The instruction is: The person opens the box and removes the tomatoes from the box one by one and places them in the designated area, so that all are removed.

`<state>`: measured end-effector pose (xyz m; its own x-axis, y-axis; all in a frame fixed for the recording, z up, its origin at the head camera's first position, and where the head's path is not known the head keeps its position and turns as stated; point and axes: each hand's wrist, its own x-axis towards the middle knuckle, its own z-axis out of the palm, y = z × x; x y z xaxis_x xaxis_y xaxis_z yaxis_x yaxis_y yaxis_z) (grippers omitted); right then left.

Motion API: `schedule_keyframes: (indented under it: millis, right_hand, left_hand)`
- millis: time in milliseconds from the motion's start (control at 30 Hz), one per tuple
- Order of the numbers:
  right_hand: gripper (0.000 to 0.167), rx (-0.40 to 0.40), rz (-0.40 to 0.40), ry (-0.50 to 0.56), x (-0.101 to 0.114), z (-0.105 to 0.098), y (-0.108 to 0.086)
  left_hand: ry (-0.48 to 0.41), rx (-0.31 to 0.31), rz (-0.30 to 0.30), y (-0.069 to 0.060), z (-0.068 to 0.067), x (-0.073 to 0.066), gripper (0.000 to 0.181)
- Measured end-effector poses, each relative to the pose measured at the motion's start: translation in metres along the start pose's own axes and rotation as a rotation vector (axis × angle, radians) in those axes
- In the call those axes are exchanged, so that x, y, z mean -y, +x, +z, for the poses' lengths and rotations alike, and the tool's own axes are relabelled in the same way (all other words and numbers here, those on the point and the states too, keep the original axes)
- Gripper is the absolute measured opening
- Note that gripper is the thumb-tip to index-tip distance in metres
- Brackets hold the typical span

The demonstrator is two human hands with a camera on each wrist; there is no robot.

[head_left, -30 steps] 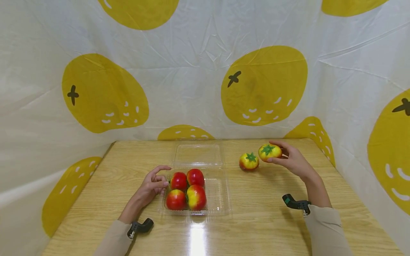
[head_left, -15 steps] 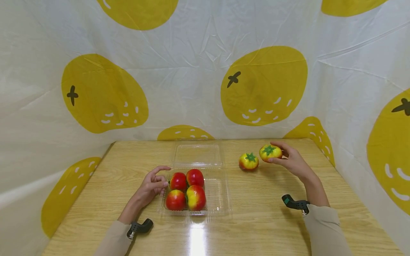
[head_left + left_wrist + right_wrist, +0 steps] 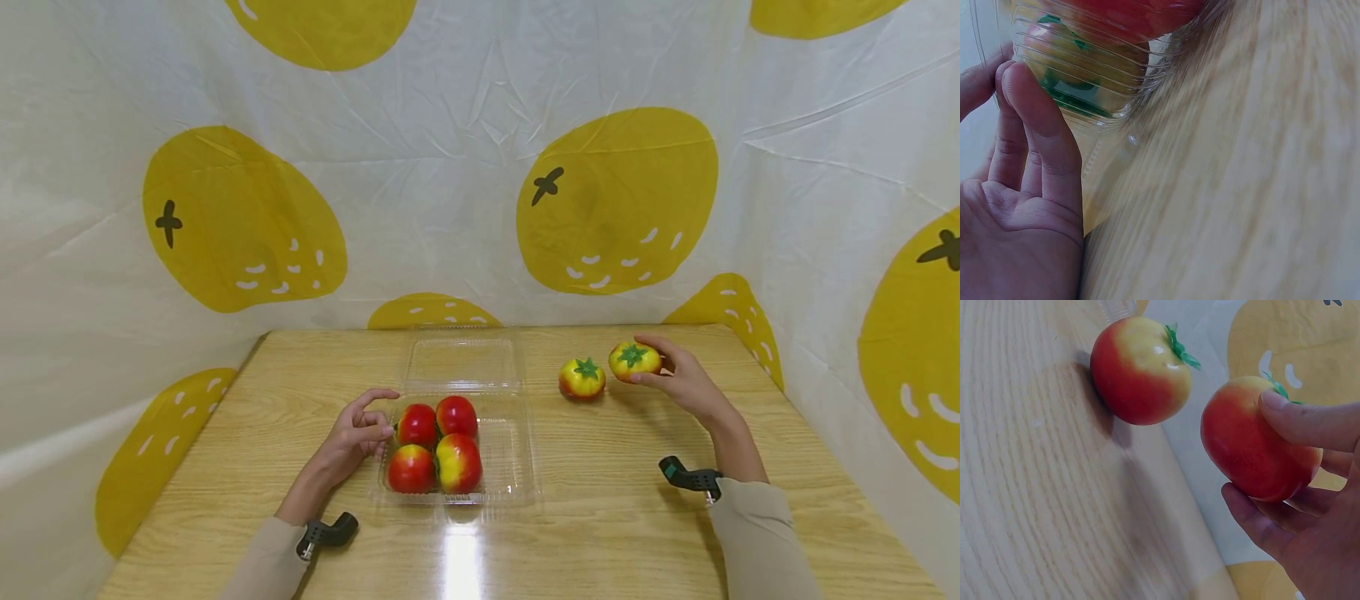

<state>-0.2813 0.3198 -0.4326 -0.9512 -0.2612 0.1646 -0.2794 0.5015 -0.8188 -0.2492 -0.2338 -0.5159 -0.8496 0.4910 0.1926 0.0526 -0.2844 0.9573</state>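
My right hand [image 3: 686, 382] grips a yellow-red fruit with a green stem [image 3: 634, 362] between thumb and fingers. In the right wrist view, that fruit [image 3: 1257, 440] is held just off the table. Beside it, a similar fruit [image 3: 582, 380] rests on the table, not touched by the hand. A clear plastic container [image 3: 513, 467] lies with its lid [image 3: 463, 363] folded back. Several red fruits, one of them marked here [image 3: 459, 463], sit in its left part. At its left edge, my left hand [image 3: 352, 436] holds the rim; the left wrist view shows my fingers [image 3: 1041, 119] against the ribbed wall.
The wooden table [image 3: 622, 533] reaches back to a white curtain [image 3: 435, 225] printed with large yellow fruits, which also hangs along both sides. Dark wrist mounts sit on the left wrist [image 3: 330, 531] and right wrist [image 3: 692, 478].
My right hand has shifted very slightly to the right and toward me with the fruit in its grip. The left hand keeps its place on the container.
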Motion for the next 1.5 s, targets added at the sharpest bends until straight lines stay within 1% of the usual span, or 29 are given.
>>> schedule_keyframes:
  millis: [167, 300, 467, 700, 833, 1000, 1167, 1500]
  right_hand:
    - [0.066, 0.000, -0.015, 0.022, -0.005, 0.003, 0.001]
    - [0.068, 0.017, -0.005, 0.048, -0.008, 0.005, 0.001]
    - [0.068, 0.018, 0.002, 0.051, -0.014, 0.008, 0.002]
    - [0.067, 0.015, 0.002, 0.061, -0.026, 0.010, 0.004]
    - [0.066, 0.020, 0.003, 0.051, -0.028, 0.012, 0.004]
    - [0.067, 0.022, 0.037, 0.036, -0.030, 0.014, 0.005]
    - [0.068, 0.025, 0.053, 0.036, -0.034, 0.016, 0.007]
    - [0.069, 0.025, 0.063, 0.007, -0.038, 0.017, 0.007]
  left_hand:
    - [-0.007, -0.003, -0.001, 0.001, -0.001, 0.001, 0.048]
    - [-0.016, 0.001, 0.001, 0.001, -0.002, 0.002, 0.048]
    - [-0.018, 0.005, -0.001, 0.001, -0.002, 0.001, 0.048]
    - [-0.010, -0.007, -0.012, 0.000, -0.001, 0.000, 0.047]
    - [-0.005, -0.005, -0.009, 0.001, -0.002, 0.001, 0.047]
    - [0.005, -0.007, -0.007, 0.001, -0.002, 0.001, 0.048]
    - [0.007, -0.003, -0.001, 0.000, -0.001, 0.001, 0.048]
    - [-0.002, 0.009, 0.010, 0.000, -0.001, 0.002, 0.049]
